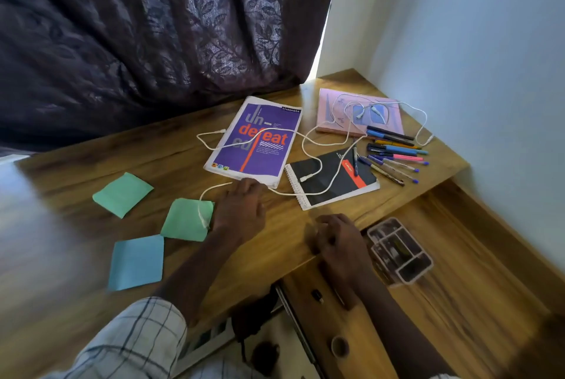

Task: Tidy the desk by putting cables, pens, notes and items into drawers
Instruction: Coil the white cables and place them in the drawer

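My left hand lies palm down on the wooden desk, just below a purple notebook. A white cable runs under it, and the fingers do not seem closed around the cable. My right hand is blurred at the desk's front edge with its fingers curled, and I see nothing in it. The cable loops over a black spiral notebook. A second white cable lies on a pink notebook. Several pens lie by the wall. Two green notes and a blue note sit at the left.
An open wooden drawer lies low on the right, with a clear divided organiser tray in it. A dark leaf-patterned curtain hangs behind the desk. A white wall bounds the right side.
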